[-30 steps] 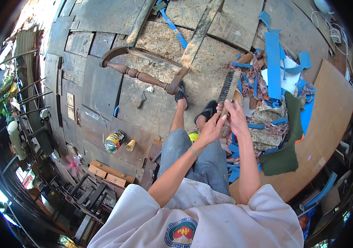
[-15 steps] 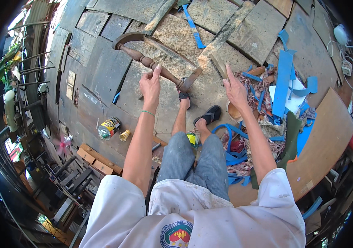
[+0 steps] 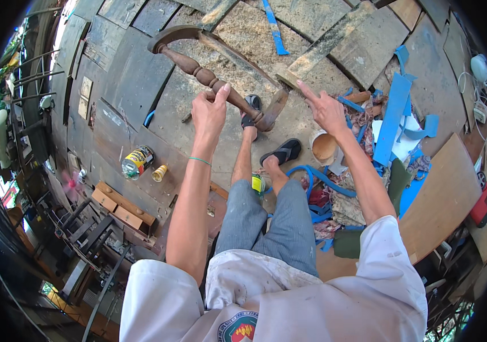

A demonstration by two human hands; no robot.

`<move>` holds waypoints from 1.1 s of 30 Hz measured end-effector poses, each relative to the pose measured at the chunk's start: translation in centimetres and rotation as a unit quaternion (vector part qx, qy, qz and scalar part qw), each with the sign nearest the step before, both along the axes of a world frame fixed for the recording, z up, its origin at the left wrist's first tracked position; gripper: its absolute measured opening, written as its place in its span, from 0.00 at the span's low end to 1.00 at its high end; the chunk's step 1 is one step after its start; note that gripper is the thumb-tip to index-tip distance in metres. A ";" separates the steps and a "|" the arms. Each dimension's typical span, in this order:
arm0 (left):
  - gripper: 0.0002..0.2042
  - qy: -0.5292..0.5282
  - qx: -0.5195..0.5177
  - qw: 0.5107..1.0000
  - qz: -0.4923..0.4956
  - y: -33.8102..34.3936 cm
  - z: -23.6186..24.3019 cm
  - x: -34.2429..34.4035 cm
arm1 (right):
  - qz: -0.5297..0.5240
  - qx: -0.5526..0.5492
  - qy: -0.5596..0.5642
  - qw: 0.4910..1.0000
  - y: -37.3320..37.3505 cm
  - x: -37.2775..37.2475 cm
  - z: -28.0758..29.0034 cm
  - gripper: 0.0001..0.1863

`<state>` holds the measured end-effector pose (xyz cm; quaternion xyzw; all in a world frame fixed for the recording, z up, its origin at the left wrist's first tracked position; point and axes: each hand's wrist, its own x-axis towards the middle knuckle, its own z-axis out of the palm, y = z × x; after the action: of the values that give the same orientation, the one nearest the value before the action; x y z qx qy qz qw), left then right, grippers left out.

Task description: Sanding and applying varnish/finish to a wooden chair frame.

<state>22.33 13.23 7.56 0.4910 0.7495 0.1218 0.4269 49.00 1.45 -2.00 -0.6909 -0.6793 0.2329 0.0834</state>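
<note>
A brown wooden chair-part frame [image 3: 204, 75], with a turned spindle and curved rails, hangs tilted above the floor. My left hand [image 3: 209, 113] is closed on the near side of its spindle. In my right hand [image 3: 327, 114] is a wooden-backed brush [image 3: 287, 76], index finger stretched along its back. The brush is at the frame's right end, where the long rail meets the short end piece; whether the bristles touch the wood I cannot tell. My palm hides part of the brush.
Blue strips [image 3: 392, 117] and fabric scraps lie in a heap at right, beside a tub of tan material [image 3: 324, 147] and a curved wooden board [image 3: 445, 202]. A labelled jar [image 3: 138, 162] and small yellow cup [image 3: 160, 172] stand at left. Sawdust [image 3: 249, 35] covers the floor ahead.
The brush has moved left and slightly up, onto the frame's right end, and tilted flatter. The frame's right end has swung a little lower and nearer. My left hand keeps its hold.
</note>
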 end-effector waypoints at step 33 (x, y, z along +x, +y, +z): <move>0.29 0.072 -0.029 0.993 -0.095 0.4 0.7 -0.3 | -0.123 0.053 -0.068 0.989 5.5 6.2 -1.5 0.33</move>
<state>22.08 13.62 8.29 0.5544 0.7317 0.0234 0.3960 55.24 6.97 -3.49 -0.7778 -0.6048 0.1373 0.1017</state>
